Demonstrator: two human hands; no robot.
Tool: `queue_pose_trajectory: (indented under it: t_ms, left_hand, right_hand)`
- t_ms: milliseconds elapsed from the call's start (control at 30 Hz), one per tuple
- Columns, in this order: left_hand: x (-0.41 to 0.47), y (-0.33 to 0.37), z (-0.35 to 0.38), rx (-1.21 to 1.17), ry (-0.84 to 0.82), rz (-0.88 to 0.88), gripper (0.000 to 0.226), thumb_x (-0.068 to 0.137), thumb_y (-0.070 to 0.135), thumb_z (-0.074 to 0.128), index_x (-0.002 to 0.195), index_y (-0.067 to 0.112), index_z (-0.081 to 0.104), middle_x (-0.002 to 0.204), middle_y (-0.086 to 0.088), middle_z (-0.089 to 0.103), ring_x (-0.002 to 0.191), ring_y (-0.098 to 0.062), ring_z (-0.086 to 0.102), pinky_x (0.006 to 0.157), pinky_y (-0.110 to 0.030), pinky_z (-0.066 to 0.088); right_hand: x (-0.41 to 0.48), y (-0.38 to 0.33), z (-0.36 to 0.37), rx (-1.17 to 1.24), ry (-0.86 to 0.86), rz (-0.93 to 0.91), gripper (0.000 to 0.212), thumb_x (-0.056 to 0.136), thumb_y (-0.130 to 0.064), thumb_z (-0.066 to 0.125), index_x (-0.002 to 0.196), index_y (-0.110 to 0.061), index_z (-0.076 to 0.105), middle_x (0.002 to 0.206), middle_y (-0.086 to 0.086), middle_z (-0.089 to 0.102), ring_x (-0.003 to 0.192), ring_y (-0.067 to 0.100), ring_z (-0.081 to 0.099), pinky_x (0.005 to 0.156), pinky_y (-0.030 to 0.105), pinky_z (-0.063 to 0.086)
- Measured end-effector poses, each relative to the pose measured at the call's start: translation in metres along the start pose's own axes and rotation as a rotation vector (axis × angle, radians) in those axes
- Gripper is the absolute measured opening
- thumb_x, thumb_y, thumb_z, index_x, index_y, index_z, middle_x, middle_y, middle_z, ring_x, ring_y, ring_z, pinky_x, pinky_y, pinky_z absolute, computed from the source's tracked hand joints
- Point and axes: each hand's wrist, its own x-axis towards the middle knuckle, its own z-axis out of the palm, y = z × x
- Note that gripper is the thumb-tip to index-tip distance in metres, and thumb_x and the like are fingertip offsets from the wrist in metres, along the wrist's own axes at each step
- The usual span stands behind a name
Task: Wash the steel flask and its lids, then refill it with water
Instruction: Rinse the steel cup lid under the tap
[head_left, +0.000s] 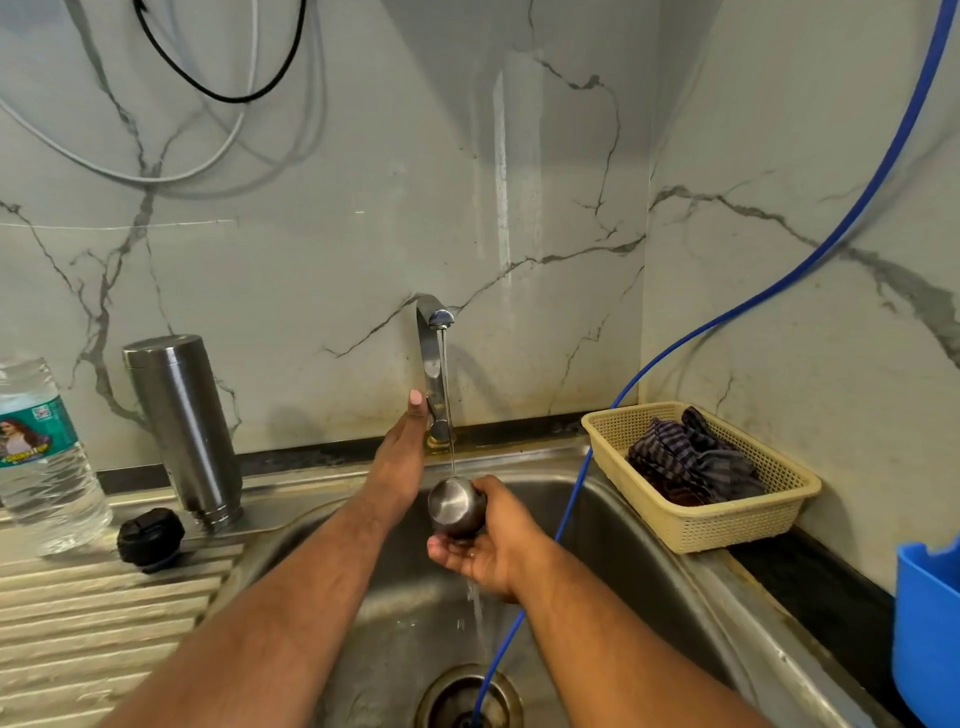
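While a thin stream runs from the tap (432, 364), the person's right hand (493, 553) has its fingers curled round the steel lid (455, 506), holding it right under the water over the sink (654, 551). Left hand (397, 457) is straight-fingered, just touching the tap's stem, gripping nothing. Steel flask (184, 426) stands mouth-down on the draining board (93, 618), with the black inner lid (150, 538) just beside it.

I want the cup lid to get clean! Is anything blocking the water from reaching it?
Nothing visible does. The stream falls straight from the tap onto the steel lid that the right hand holds. The left hand is beside the tap, clear of it.
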Motion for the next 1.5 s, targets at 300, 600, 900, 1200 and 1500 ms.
queue_pose_trajectory:
  t_ms: [300, 600, 900, 1200, 1500]
  left_hand:
    - [0.002, 0.009, 0.006, 0.16, -0.029, -0.047, 0.093, 0.089, 0.079, 0.011, 0.157, 0.021, 0.038, 0.163, -0.012, 0.036, 0.15, -0.034, 0.032, 0.121, -0.051, 0.024]
    - [-0.026, -0.004, -0.004, 0.233, -0.07, -0.022, 0.071, 0.1, 0.068, 0.023, 0.156, 0.027, 0.038, 0.161, -0.006, 0.039, 0.146, -0.025, 0.036, 0.114, -0.039, 0.029]
    - [-0.092, -0.015, -0.054, 0.777, -0.109, 0.098, 0.05, 0.098, 0.038, 0.063, 0.145, 0.027, 0.05, 0.148, 0.004, 0.05, 0.134, -0.015, 0.048, 0.113, -0.034, 0.041]
    - [-0.124, -0.006, -0.117, 0.815, -0.067, 0.18, 0.053, 0.094, 0.042, 0.068, 0.144, 0.031, 0.05, 0.146, 0.006, 0.052, 0.135, -0.015, 0.047, 0.114, -0.035, 0.041]
    - [-0.133, -0.028, -0.139, 0.712, -0.161, 0.04, 0.06, 0.092, 0.041, 0.072, 0.147, 0.031, 0.049, 0.148, 0.006, 0.051, 0.134, -0.014, 0.047, 0.111, -0.033, 0.041]
  right_hand:
    - [0.004, 0.0, -0.004, -0.12, 0.02, 0.042, 0.071, 0.095, -0.064, 0.048, 0.111, 0.002, 0.07, 0.086, 0.013, 0.069, 0.076, 0.028, 0.069, 0.066, 0.037, 0.058]
    - [0.004, 0.007, -0.005, -0.41, 0.026, -0.15, 0.056, 0.094, -0.04, 0.069, 0.137, -0.01, 0.05, 0.113, 0.023, 0.07, 0.067, 0.027, 0.075, 0.061, 0.037, 0.063]
    - [-0.038, 0.004, -0.001, -1.104, 0.171, -0.574, 0.04, 0.082, -0.034, 0.083, 0.113, -0.026, 0.058, 0.109, -0.004, 0.059, 0.098, 0.013, 0.058, 0.073, 0.023, 0.05]
    - [-0.072, 0.004, 0.031, -0.978, 0.174, -0.972, 0.047, 0.087, -0.05, 0.076, 0.125, -0.025, 0.062, 0.118, -0.006, 0.062, 0.106, 0.011, 0.061, 0.093, 0.03, 0.054]
    - [-0.069, 0.0, 0.027, -1.137, 0.17, -0.86, 0.046, 0.082, -0.057, 0.077, 0.112, -0.024, 0.066, 0.103, -0.006, 0.068, 0.092, 0.012, 0.067, 0.074, 0.029, 0.059]
